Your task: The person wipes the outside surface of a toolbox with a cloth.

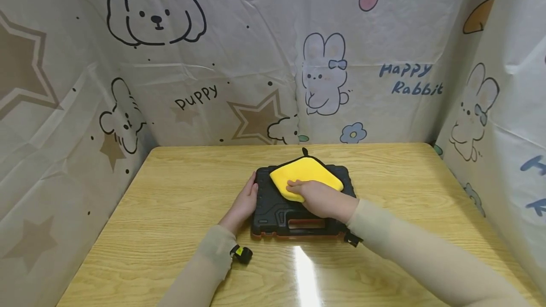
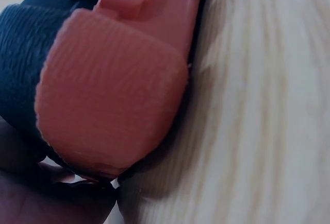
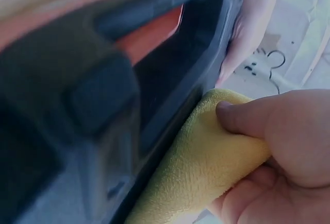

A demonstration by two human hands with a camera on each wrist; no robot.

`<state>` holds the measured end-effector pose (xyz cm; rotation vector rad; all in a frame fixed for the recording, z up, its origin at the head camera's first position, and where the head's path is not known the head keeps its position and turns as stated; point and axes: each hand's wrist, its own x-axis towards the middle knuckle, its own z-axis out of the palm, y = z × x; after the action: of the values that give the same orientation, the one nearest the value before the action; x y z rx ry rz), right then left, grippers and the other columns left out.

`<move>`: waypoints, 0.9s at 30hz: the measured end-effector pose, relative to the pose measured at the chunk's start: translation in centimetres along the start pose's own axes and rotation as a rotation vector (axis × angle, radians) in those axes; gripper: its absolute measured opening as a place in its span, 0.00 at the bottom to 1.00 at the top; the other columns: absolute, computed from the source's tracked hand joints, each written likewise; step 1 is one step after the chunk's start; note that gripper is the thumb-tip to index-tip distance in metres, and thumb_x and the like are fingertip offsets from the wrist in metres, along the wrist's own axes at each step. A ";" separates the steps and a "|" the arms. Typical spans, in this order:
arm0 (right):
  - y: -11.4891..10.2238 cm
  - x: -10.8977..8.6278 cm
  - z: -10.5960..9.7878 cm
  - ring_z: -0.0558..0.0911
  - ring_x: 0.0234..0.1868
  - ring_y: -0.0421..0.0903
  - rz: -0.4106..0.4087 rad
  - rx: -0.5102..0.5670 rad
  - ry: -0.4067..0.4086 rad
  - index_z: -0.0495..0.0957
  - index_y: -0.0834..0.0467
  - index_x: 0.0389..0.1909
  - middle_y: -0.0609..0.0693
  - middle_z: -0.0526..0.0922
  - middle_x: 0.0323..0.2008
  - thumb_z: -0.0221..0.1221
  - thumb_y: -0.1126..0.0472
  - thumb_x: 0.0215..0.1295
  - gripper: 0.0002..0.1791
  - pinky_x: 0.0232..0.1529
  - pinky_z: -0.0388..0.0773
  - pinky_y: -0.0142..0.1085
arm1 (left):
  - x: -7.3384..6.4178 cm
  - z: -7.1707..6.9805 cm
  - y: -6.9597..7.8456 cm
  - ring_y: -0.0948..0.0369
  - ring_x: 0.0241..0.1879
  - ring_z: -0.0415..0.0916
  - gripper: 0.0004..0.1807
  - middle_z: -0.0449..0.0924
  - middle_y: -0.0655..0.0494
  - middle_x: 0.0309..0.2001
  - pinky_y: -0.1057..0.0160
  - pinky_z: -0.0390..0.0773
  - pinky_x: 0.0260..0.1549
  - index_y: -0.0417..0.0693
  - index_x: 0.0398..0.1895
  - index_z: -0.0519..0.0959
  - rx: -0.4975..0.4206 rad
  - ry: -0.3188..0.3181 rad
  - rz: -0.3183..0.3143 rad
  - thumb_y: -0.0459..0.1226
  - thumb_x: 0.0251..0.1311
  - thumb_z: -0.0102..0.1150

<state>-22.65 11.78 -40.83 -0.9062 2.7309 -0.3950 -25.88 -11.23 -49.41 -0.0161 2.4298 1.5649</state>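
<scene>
A black plastic tool case (image 1: 266, 203) with an orange-red lower half (image 2: 113, 90) lies flat on the table, its handle side towards me. Over its lid a yellow cloth (image 1: 300, 172) with dark edging and a small dark loop is spread at a slant. My right hand (image 1: 322, 198) grips the near part of the cloth; in the right wrist view the thumb (image 3: 242, 118) presses on top of the folded cloth, with the other fingers curled beneath. Against the left side of the case rests my left hand (image 1: 245, 203), its fingers extended along the edge.
The wood-grain table (image 1: 179, 193) runs around the case on all sides. White curtains (image 1: 256, 70) printed with cartoon animals stand behind it and at both sides. Wrist cameras (image 1: 241, 254) are strapped on both wrists, close to the table.
</scene>
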 end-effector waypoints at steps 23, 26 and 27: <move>1.5 0.9 -0.6 0.70 0.75 0.57 0.029 -0.049 0.038 0.69 0.65 0.73 0.60 0.70 0.74 0.55 0.76 0.70 0.30 0.75 0.66 0.49 | 0.1 0.1 0.0 0.46 0.83 0.41 0.31 0.43 0.47 0.84 0.43 0.45 0.80 0.51 0.85 0.44 0.017 0.013 0.017 0.43 0.84 0.29; 1.3 0.5 -0.4 0.71 0.74 0.58 0.013 -0.049 0.034 0.69 0.66 0.72 0.60 0.70 0.74 0.55 0.77 0.69 0.30 0.74 0.68 0.50 | 0.1 0.1 -0.1 0.46 0.83 0.41 0.31 0.43 0.46 0.84 0.43 0.46 0.80 0.50 0.85 0.44 0.019 0.016 0.015 0.43 0.85 0.29; 1.2 0.3 -0.3 0.71 0.74 0.58 0.008 -0.052 0.035 0.69 0.66 0.72 0.61 0.70 0.74 0.55 0.77 0.69 0.30 0.73 0.69 0.50 | 0.2 0.1 -0.2 0.46 0.83 0.41 0.31 0.43 0.46 0.84 0.42 0.46 0.80 0.51 0.85 0.44 0.020 0.016 0.013 0.43 0.85 0.29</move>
<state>-23.66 12.57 -41.03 -0.9101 2.7872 -0.3431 -26.01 -11.18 -49.63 -0.0088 2.4626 1.5514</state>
